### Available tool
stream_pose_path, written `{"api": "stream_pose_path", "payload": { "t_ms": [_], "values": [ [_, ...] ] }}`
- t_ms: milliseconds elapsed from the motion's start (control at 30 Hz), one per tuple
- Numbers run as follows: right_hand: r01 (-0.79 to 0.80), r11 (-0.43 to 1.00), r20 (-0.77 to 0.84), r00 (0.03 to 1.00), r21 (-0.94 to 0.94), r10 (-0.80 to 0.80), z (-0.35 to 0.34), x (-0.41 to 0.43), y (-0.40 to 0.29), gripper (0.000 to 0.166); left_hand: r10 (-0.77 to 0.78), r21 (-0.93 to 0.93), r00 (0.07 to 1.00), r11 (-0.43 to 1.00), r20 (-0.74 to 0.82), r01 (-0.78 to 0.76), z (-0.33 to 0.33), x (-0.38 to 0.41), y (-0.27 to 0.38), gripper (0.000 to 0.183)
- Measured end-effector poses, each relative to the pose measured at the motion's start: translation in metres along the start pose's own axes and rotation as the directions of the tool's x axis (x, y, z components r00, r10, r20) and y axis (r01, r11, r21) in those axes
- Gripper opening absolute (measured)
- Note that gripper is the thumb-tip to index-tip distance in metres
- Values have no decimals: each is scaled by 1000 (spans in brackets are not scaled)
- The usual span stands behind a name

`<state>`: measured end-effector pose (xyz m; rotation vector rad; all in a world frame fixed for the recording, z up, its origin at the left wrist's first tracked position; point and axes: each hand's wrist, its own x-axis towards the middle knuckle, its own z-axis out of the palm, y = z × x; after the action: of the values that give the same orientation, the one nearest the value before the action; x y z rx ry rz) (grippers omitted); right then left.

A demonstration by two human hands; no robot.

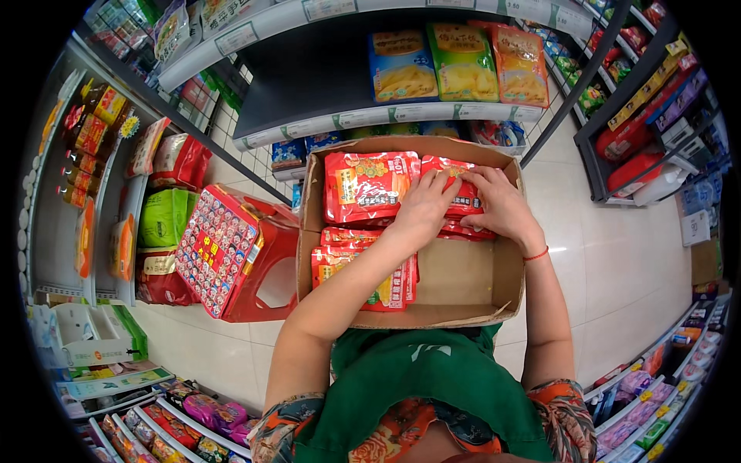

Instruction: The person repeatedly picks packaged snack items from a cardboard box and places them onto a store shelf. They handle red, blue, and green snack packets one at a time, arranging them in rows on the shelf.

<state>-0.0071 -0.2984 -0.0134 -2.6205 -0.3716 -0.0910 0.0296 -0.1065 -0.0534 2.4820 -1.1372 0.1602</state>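
Observation:
My left hand (425, 202) lies over the inner edge of a red food pouch (443, 165) in the box's far right part. My right hand (501, 202) covers the same pouch's right side, its fingers spread and its thumb near the lower edge. The hands hide much of that pouch, and I cannot tell whether either grips it. The pouches sit in an open cardboard box (454, 275) before me. Beside my left hand lies another stack of red pouches (367, 188). More red pouches (336, 263) stand at the near left, partly behind my left forearm.
Behind the box, a dark shelf (307, 75) carries blue, green and orange pouches (463, 63) on its right. A red carton (217, 249) rests on a red plastic stool (278, 266) to the left. Stocked shelves (648, 399) flank the tiled floor (613, 254).

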Motion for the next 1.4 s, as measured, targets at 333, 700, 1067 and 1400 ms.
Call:
{"api": "stream_pose_path", "payload": {
  "t_ms": [333,700,1067,1400],
  "values": [
    [-13,1000,-18,1000,1,13,3,6,-1,76,0,-15,1000,1000,25,0,-3,2,-7,78],
    [8,1000,-28,1000,-6,-8,6,16,-6,72,-21,-24,1000,999,13,21,-3,0,-14,76],
    [10,1000,-49,999,-14,-11,12,19,-6,68,-23,-31,1000,999,-2,23,-5,-3,-17,75],
    [10,1000,-43,999,7,-9,15,19,-9,66,2,-1,998,1000,57,-2,-12,-10,-20,80]
  ]
}}
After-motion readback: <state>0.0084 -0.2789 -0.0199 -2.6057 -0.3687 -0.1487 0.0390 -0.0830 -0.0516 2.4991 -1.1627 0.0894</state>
